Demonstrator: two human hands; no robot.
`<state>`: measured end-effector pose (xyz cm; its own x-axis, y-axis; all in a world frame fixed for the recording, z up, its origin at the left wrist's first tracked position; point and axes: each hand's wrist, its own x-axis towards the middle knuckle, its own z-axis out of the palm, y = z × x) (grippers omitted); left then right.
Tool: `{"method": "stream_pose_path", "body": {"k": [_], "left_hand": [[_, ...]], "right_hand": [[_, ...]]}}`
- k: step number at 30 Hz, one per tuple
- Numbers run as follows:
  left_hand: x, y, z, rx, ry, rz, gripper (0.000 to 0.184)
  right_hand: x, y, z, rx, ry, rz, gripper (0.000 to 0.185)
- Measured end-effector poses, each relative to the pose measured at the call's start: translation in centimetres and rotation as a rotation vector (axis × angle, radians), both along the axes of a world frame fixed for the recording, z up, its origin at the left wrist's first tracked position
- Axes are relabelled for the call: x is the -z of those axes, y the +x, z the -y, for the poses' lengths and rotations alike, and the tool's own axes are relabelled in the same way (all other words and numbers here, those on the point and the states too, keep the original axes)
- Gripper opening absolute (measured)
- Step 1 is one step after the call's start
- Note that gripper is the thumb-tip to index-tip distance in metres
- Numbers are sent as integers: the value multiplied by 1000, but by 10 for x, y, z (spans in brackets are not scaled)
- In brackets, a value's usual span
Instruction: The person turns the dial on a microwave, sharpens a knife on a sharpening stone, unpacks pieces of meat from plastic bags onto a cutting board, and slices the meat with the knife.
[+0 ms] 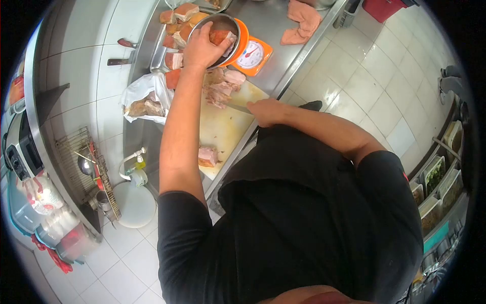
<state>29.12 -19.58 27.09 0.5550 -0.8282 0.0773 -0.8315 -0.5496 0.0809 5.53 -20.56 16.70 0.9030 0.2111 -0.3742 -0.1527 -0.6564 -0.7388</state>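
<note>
My left hand (200, 49) reaches into a round metal bowl (234, 24), its thumb and fingers around a chunk of roast pork (220, 36) with reddish skin. That bowl rests on an orange dial scale (251, 54). In my right hand (266, 111) is a knife (238, 107), its blade lying low over the cutting board (217, 127) and its handle mostly hidden by the fingers. Sliced pork (221, 87) is heaped on the board just beyond the blade. A separate pork piece (208, 156) sits at the board's near end.
Pork chunks (173, 60) fill a metal tray beside the bowl. A white plastic bag (147, 99) holding meat lies left of the board. An orange cloth (302, 23) is on the steel counter (268, 20). Two knives (120, 62) hang at the wall.
</note>
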Motion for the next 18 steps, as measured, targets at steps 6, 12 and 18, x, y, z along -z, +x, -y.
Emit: {"method": "stream_pose_path", "body": {"k": [6,12,18], "left_hand": [[-6,-6,2,11,-35,-7,88],[5,3,4,59,-49,-37,86],[-5,3,-5,-81,-139,-146,91]], "right_hand": [[3,4,-3,-7,-4,-22,39],[2,6,-3,-2,11,-9,36],[7,9,-3,-36,-18,5,37]]}}
